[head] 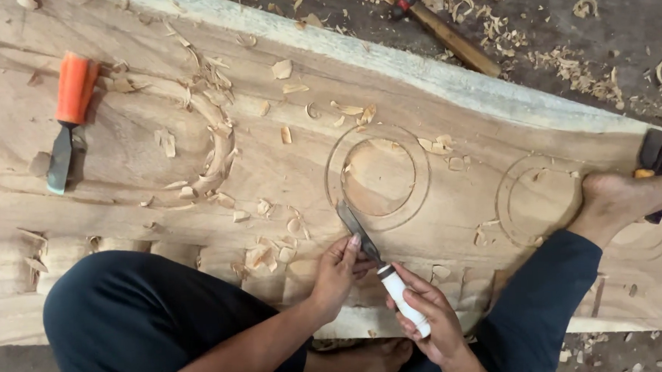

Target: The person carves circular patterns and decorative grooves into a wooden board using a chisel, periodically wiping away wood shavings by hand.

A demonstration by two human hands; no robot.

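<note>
Across the big wooden slab (285,158) I see carving under way, my left hand (336,271) pinching the blade and my right hand (426,316) wrapped around the white handle of the chisel (371,255), its tip at the ring-shaped groove (379,176), which I judge needs a steady push next.
</note>
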